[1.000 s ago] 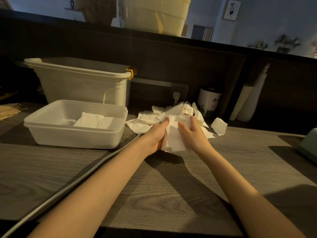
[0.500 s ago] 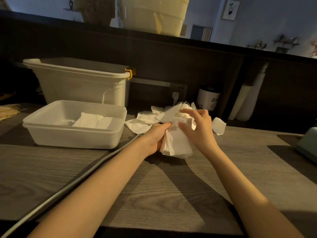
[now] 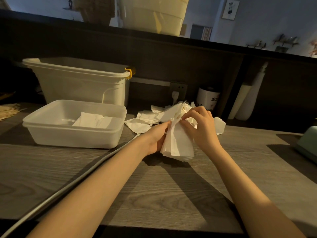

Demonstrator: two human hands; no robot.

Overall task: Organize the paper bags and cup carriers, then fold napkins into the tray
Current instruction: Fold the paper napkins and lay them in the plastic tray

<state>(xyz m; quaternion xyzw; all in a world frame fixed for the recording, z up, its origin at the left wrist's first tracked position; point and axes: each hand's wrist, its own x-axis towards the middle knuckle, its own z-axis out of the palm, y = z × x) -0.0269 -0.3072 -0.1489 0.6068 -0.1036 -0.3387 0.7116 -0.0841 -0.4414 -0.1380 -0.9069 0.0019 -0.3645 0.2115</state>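
Observation:
My left hand [image 3: 157,136] grips a bunch of white napkins [image 3: 178,145] from the left, just above the wooden counter. My right hand [image 3: 200,127] pinches the top edge of that bunch with thumb and fingertips. Behind the hands lies a loose pile of more white napkins [image 3: 145,117]. To the left stands a shallow white plastic tray [image 3: 75,136] with folded napkins [image 3: 93,120] inside it. A stack of brown paper bags [image 3: 8,109] shows at the far left edge.
A tall white bin with a yellow clip [image 3: 82,83] stands behind the tray. A grey cable [image 3: 72,188] runs across the counter from the lower left. A white canister [image 3: 208,98] and a wall socket [image 3: 178,88] sit at the back. A green object [image 3: 308,145] lies at the right edge.
My right hand rose from the side of the napkin bunch to pinch its top edge. The bunch now hangs more upright between both hands.

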